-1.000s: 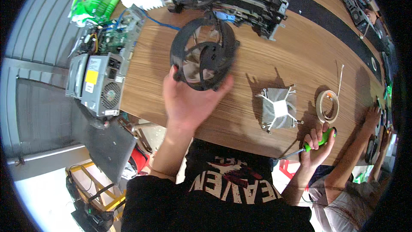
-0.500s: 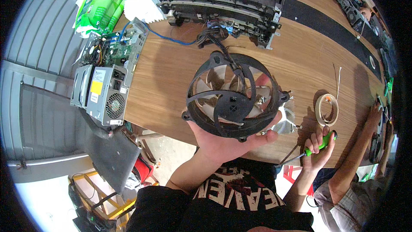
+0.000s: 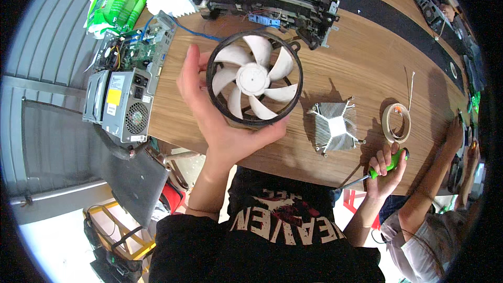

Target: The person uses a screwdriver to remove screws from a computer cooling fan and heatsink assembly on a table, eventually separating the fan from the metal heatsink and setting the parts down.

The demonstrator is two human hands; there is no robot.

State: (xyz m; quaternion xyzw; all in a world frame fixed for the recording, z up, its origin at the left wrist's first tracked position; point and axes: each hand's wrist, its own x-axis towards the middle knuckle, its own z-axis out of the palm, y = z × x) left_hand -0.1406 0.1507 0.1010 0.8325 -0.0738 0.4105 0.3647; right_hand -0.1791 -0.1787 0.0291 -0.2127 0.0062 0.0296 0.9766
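Note:
My left hand (image 3: 225, 136) holds a round cooling fan (image 3: 253, 79) up above the wooden table. Its white blades face me inside a black ring frame, and the fingers grip the frame from the left and below. In my right hand (image 3: 386, 173), closed at the table's near edge, is a screwdriver (image 3: 378, 170) with a green and black handle. The shaft points left and down. On the table between the two hands lies a silver finned heat sink (image 3: 336, 127) with a bright X-shaped bracket. A roll of tape (image 3: 396, 123) sits just beyond my right hand.
A dismantled black printer frame (image 3: 272, 0) stands at the back. To the left is an opened computer case with its power supply (image 3: 126, 106), beside green-and-white packages (image 3: 123, 0). Other people's arms (image 3: 432, 173) reach in along the right side of the table (image 3: 178, 99).
My left hand has turned the fan over, so the white blades now show instead of the black back with its cable. It moved left, uncovering the heat sink. My right hand stays much the same.

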